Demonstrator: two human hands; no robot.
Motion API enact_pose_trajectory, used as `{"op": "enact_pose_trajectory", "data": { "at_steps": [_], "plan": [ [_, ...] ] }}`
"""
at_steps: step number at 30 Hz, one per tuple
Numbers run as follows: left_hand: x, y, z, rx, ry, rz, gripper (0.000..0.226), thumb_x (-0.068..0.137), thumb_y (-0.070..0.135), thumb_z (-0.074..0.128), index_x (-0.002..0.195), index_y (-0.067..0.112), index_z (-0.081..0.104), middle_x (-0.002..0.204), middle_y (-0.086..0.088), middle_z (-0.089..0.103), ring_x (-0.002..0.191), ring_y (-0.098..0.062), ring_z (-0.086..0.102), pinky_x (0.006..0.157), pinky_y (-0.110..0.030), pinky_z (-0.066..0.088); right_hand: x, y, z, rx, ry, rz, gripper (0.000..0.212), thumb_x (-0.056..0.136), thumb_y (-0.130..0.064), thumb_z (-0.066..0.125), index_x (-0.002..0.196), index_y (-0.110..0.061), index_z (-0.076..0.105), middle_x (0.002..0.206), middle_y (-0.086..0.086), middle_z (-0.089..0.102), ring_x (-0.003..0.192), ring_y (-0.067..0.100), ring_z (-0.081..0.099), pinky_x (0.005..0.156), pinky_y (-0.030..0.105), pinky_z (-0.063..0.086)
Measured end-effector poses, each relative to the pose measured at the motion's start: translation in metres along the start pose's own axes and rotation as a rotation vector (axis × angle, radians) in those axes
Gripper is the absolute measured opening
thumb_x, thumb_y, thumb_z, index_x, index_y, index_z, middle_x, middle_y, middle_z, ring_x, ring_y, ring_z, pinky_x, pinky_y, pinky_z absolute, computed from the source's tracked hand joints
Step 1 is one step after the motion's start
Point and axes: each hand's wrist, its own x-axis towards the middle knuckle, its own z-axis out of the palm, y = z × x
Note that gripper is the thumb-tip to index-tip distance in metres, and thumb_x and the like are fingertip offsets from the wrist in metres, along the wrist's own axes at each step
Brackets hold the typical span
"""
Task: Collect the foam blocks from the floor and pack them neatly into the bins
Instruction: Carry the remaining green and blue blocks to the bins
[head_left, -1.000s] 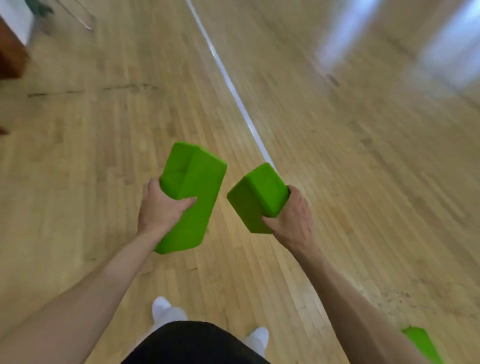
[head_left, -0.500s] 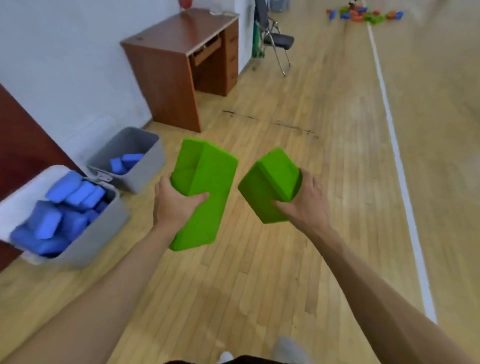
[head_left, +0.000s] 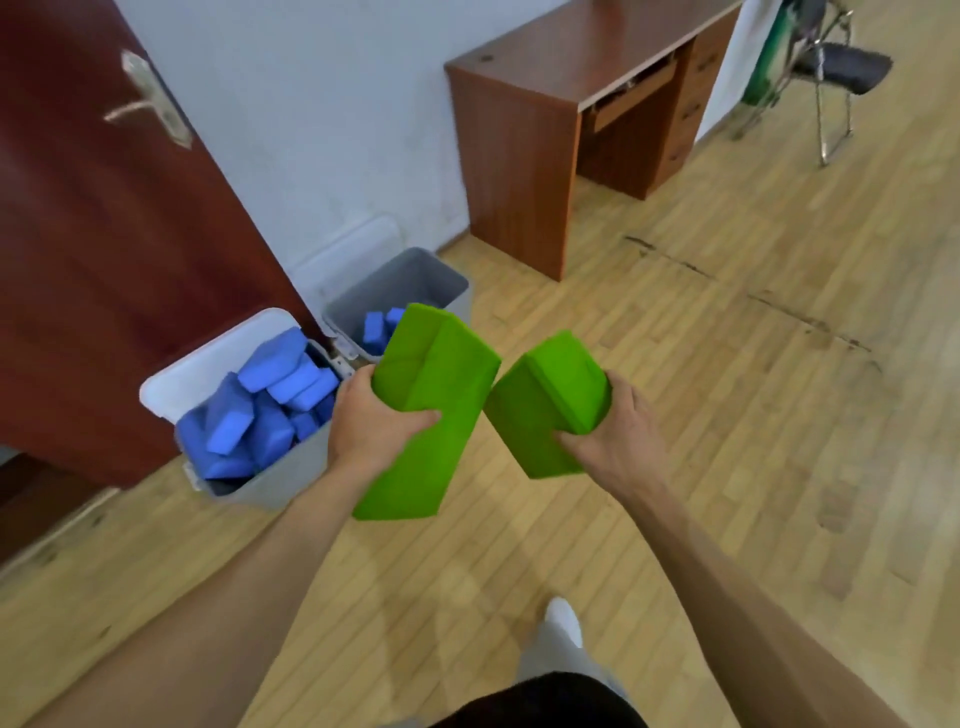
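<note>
My left hand (head_left: 371, 423) grips a long green foam block (head_left: 431, 395) held tilted in front of me. A shorter green foam block (head_left: 545, 397) is held by my right hand (head_left: 613, 434), its corner close to the other block. Two grey bins stand on the floor by the wall, ahead and to the left. The nearer bin (head_left: 270, 483) is heaped with blue foam blocks (head_left: 270, 410). The farther bin (head_left: 415, 283) holds a few blue blocks (head_left: 376, 325) at its bottom, partly hidden behind the long green block.
A dark red door (head_left: 104, 260) with a metal handle stands left of the bins. A brown wooden desk (head_left: 545, 130) is against the white wall, a folding chair (head_left: 831, 73) beyond it. Wooden floor (head_left: 727, 415) spreads to the right. My shoe (head_left: 563, 621) shows below.
The view has swung left, from open floor with a white line to the door, bins and desk. The bins are closer now. Both hands keep the same hold on the green blocks.
</note>
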Motion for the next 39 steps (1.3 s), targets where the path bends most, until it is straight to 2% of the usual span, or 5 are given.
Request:
{"op": "enact_pose_trajectory", "data": {
  "at_steps": [7,19,25,32,39],
  "plan": [
    [0.142,0.03,-0.019,-0.13,0.189,-0.093,0.08,0.052,0.041,0.089,0.119,0.017,0.052,0.118,-0.004,0.059,0.108,-0.022,0.056,0.091,-0.039,0.048,0.172,-0.075,0.02,-0.066,-0.011,-0.19,0.095,0.063,-0.043,0.08,0.141,-0.013,0.035,0.128,0.008,0.052,0.119,0.028,0.047,0.099,0.039,0.038],
    [0.379,-0.063,-0.042,-0.259,0.191,-0.356,0.092,0.046,0.047,0.086,0.125,0.021,0.047,0.12,-0.002,0.06,0.107,-0.024,0.059,0.091,-0.046,0.05,0.363,-0.213,0.189,-0.142,-0.153,-0.275,0.087,0.061,-0.042,0.078,0.135,-0.015,0.041,0.122,0.007,0.055,0.113,0.028,0.052,0.091,0.038,0.042],
    [0.499,-0.057,-0.061,-0.306,0.197,-0.375,0.086,0.06,0.035,0.089,0.127,0.014,0.04,0.122,-0.006,0.058,0.107,-0.024,0.057,0.082,-0.033,0.044,0.456,-0.282,0.228,-0.085,-0.153,-0.28,0.089,0.062,-0.039,0.079,0.138,-0.015,0.039,0.124,0.006,0.049,0.111,0.026,0.051,0.087,0.039,0.044],
    [0.608,-0.059,-0.026,-0.277,0.192,-0.447,0.079,0.06,0.036,0.088,0.122,0.018,0.043,0.118,-0.003,0.059,0.101,-0.022,0.058,0.08,-0.034,0.046,0.587,-0.282,0.273,-0.072,-0.142,-0.214,0.088,0.063,-0.037,0.082,0.135,-0.007,0.041,0.12,0.012,0.046,0.115,0.028,0.044,0.098,0.038,0.036],
    [0.725,-0.113,0.099,-0.176,0.238,-0.601,0.079,0.064,0.056,0.08,0.126,0.015,0.054,0.124,-0.01,0.049,0.11,-0.028,0.054,0.091,-0.035,0.045,0.73,-0.21,0.403,0.163,-0.198,0.049,0.095,0.07,-0.048,0.078,0.142,-0.008,0.03,0.134,0.01,0.038,0.128,0.028,0.036,0.107,0.049,0.035]
  ]
}}
